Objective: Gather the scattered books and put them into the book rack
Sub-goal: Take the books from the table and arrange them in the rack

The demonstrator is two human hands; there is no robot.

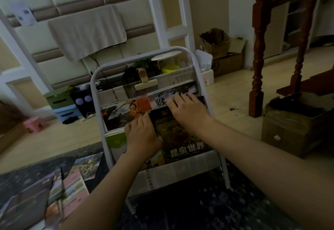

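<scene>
One dark book [178, 134] stands under right hand [189, 112], beside left hand [142, 136].

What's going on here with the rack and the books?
A person is loading books into a white metal rack standing on a dark patterned mat. The left hand holds the left edge of a dark insect book in the front lower tier. The right hand lies with fingers spread over the book's top. A cartoon-cover book is already in the tier behind. Several books still lie on the mat at lower left.
</scene>
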